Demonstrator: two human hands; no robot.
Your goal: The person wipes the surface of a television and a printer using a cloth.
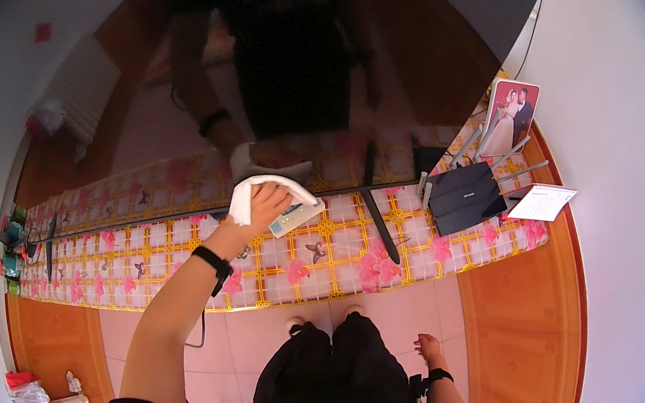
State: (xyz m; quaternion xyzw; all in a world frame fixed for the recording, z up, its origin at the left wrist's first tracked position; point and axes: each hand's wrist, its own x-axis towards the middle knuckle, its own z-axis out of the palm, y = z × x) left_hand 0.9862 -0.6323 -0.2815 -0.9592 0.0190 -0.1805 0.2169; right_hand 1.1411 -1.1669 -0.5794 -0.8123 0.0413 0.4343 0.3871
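My left hand (268,205) presses a white cloth (242,198) near the bottom edge of a large dark television screen (292,70), which mirrors my arm and body. Just right of the fingers, a whitish box-like device (302,218) with a blue patch stands on the patterned table cover (348,237). My right hand (429,347) hangs low at my side above the tiled floor, its fingers loosely curled and nothing seen in it.
A black TP-Link router (465,197) with several antennas sits at the right, near a framed photo (509,120) and a desk calendar (542,203). A black television foot (380,226) juts over the cover. Jars (10,264) stand at the far left.
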